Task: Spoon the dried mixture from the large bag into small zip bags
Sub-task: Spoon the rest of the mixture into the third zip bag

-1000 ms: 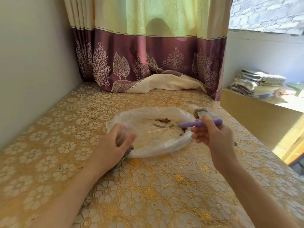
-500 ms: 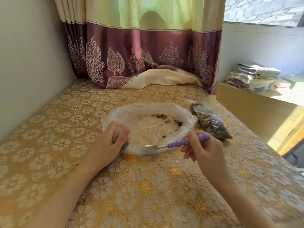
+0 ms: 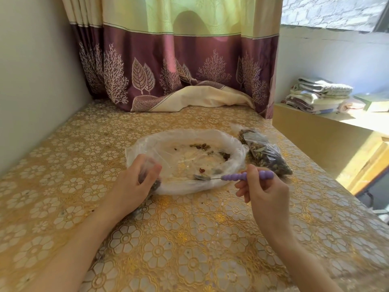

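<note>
The large clear bag [image 3: 231, 144] lies spread open on the table, rim rolled down, with only a few dried bits [image 3: 200, 146] left inside. My left hand [image 3: 132, 186] holds a small clear zip bag [image 3: 147, 167] at the big bag's near left rim; dark mixture shows under my palm. My right hand [image 3: 265, 192] pinches the purple handle of a spoon [image 3: 242, 176], whose metal bowl rests over the near rim inside the large bag. A filled small zip bag [image 3: 265, 153] lies to the right of the large bag.
The table [image 3: 189, 239] carries a gold floral cloth. A wall runs along the left, and a purple and green curtain [image 3: 179, 76] hangs at the back. To the right, a lower shelf holds folded towels [image 3: 317, 93]. The table's right edge drops off near the filled bag.
My right hand drew the spoon back from the far right of the large bag to its near rim, uncovering the filled small bag. My left hand has kept its hold.
</note>
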Action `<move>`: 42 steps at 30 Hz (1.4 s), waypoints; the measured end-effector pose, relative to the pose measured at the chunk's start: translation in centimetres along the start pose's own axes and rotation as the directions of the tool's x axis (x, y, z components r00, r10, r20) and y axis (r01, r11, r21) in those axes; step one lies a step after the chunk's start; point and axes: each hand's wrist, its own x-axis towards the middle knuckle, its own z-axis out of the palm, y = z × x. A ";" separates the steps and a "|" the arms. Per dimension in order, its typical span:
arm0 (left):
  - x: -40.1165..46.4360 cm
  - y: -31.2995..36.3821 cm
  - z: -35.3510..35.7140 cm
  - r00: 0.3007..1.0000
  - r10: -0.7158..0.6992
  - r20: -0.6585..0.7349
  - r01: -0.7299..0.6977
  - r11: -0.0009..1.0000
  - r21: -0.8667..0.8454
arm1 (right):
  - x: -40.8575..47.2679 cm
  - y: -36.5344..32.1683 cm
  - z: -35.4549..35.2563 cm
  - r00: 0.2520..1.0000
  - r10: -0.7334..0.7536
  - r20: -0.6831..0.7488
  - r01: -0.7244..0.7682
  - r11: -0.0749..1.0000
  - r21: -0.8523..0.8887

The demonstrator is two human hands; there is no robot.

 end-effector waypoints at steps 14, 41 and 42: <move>0.0 -0.1 0.0 1.000 -0.001 0.021 0.001 1.000 0.000 | 0.8 0.6 -0.8 0.987 -0.070 -0.148 0.044 0.984 -0.170; -0.2 0.9 0.0 0.999 -0.022 0.034 0.022 1.000 0.011 | 1.7 1.5 0.2 0.996 -0.011 -0.086 0.004 0.997 -0.080; -0.1 0.7 0.0 0.999 -0.024 0.032 0.024 1.000 0.007 | 1.7 1.7 0.2 0.996 -0.032 -0.080 0.023 0.993 -0.112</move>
